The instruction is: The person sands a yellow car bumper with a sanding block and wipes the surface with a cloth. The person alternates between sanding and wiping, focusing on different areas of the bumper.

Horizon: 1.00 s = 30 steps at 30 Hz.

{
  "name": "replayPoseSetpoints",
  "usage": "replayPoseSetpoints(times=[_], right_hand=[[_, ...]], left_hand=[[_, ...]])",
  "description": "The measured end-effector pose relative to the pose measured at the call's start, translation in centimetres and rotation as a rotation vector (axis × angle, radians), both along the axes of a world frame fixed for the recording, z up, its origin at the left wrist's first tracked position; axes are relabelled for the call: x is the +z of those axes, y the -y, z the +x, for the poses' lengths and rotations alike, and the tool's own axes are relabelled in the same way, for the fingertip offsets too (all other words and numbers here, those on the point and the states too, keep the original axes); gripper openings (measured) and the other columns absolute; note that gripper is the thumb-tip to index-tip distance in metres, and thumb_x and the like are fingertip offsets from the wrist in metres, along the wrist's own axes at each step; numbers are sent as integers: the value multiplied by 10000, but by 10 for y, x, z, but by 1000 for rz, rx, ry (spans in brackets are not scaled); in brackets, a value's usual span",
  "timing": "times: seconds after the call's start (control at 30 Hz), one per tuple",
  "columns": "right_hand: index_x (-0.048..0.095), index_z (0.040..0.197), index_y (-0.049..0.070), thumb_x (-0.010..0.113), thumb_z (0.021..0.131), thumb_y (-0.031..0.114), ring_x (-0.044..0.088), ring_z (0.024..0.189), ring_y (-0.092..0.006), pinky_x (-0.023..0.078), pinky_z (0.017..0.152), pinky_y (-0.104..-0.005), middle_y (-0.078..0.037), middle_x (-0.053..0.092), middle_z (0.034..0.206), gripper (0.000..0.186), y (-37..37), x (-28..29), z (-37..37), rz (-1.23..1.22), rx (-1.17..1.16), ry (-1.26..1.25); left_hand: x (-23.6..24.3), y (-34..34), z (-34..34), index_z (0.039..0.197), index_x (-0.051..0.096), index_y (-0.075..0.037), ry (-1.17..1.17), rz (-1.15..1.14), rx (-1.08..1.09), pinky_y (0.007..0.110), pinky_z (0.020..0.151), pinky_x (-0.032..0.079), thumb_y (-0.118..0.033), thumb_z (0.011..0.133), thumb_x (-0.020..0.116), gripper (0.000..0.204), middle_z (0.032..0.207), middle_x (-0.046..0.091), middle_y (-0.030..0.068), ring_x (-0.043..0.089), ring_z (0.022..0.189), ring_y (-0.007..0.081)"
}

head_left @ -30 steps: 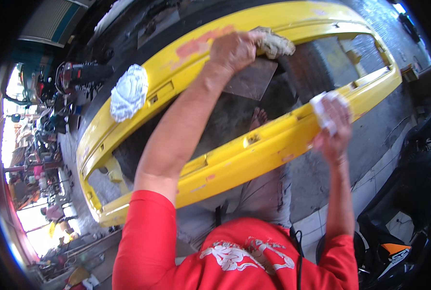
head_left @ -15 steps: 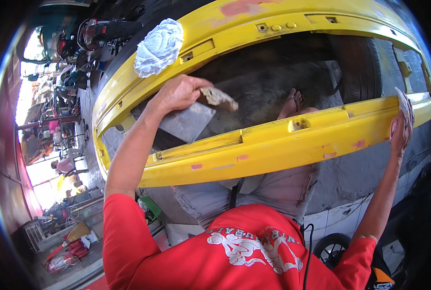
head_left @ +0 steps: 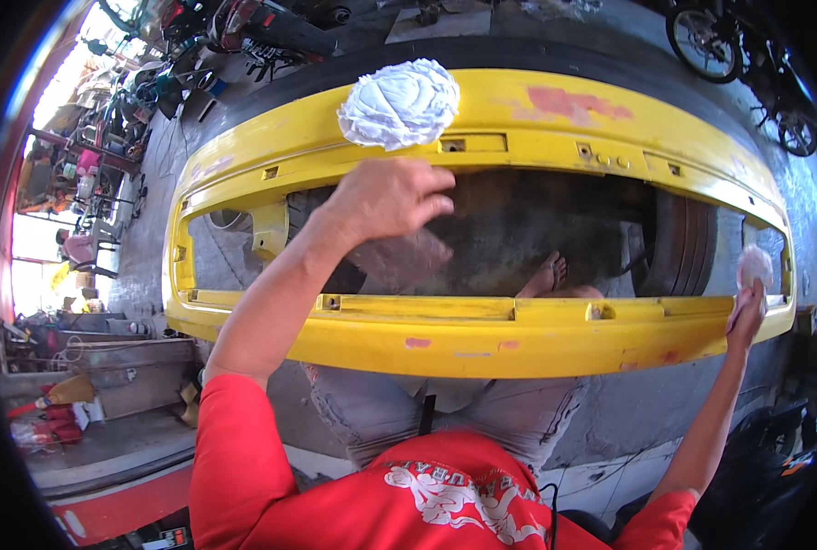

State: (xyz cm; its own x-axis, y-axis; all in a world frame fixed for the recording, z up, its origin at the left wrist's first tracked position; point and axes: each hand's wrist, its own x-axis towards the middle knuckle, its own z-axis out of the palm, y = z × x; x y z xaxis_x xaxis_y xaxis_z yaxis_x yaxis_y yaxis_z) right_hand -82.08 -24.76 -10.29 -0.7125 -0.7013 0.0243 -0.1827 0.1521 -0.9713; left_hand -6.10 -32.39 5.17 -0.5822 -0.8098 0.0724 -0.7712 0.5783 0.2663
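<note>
A long yellow car bumper [head_left: 408,358] with pinkish patches lies across in front of me, above my thighs. My left hand [head_left: 388,194] is over the opening in its middle, thumb and fingers apart, with nothing visible between them. Below it is a blurred, greyish-brown flat piece [head_left: 399,263]; I cannot tell whether the hand touches it. At the bumper's right end, my right hand [head_left: 745,316] grips a pale pinkish-white cloth [head_left: 755,266] against the yellow surface. A round bundle of crumpled white cloth [head_left: 399,104] rests on the far edge of the bumper, beyond my left hand.
My bare foot [head_left: 548,273] shows through the bumper's opening, with a dark tyre [head_left: 686,243] to its right. Parked motorcycles stand at the far left [head_left: 252,32] and far right [head_left: 706,41]. Along the left are a cluttered low shelf [head_left: 124,399] and a distant person [head_left: 76,247].
The view has turned and shifted. The tan, ragged piece formerly in my left hand no longer shows there, and those fingers have spread. My right hand stays at the bumper's right end with the cloth.
</note>
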Motion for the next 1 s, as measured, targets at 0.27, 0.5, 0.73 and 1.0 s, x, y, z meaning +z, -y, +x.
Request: replayPoseSetpoints(times=[0.27, 0.5, 0.73, 1.0], right_hand=[[673, 1493, 141, 613, 1040, 306, 493, 1543, -382, 334, 1323, -522, -138, 548, 1664, 486, 183, 36, 264, 129, 584, -1727], [729, 1394, 83, 660, 1027, 323, 407, 1590, -432, 269, 1329, -600, -148, 584, 1611, 444, 148, 65, 518, -382, 1108, -1097], [745, 1388, 109, 646, 1032, 376, 505, 1514, -422, 347, 1280, -568, -156, 632, 1554, 456, 148, 83, 721, -503, 1190, -1058], [747, 1446, 348, 636, 1049, 372, 397, 1626, -343, 267, 1339, -570, -65, 540, 1693, 413, 179, 88, 495, -187, 1175, -1395]], left_hand=[[-4, 108, 38, 1617, 585, -324, 129, -136, 422, 479, 1191, 509, -540, 877, 850, 815, 1645, 579, 152, 612, 1440, 405], [-9, 111, 59, 1429, 737, -217, 93, -223, 318, 480, 1065, 592, -456, 955, 757, 532, 1426, 739, 139, 744, 1232, 361], [27, 69, 220, 1398, 758, -102, 222, 4, 745, 476, 1114, 541, -326, 923, 796, 527, 1395, 739, 223, 710, 1291, 387], [4, 55, 292, 1428, 749, -111, 56, 53, 702, 435, 1197, 488, -296, 870, 838, 595, 1460, 716, 210, 667, 1370, 375]])
